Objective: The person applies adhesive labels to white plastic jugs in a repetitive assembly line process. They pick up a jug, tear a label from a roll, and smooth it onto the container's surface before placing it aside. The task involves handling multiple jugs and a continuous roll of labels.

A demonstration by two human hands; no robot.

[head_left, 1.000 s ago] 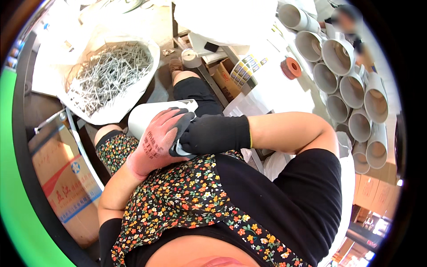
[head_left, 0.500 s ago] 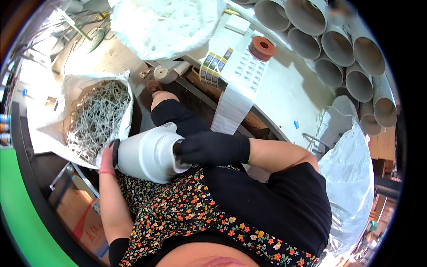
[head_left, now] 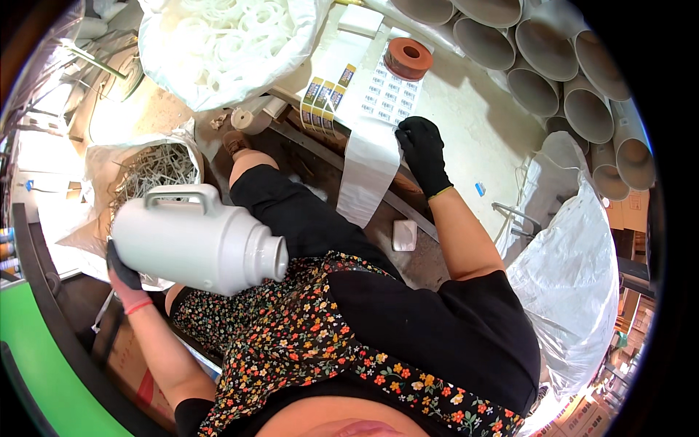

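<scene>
Right hand (head_left: 422,149) now well apart from flask (head_left: 189,237), at edge of label strip (head_left: 373,149)

A pale grey jug (head_left: 196,237) lies on its side above the person's lap, its mouth pointing right. The left hand (head_left: 126,277), gloved in pink and black, holds the jug's base end. Well to the jug's right, the black-gloved right hand (head_left: 424,149) curls its fingers at the edge of a label strip (head_left: 370,164). Just beyond the jug is a sack of metal pieces (head_left: 164,169); farther beyond it, a sack of white rings (head_left: 229,44).
</scene>
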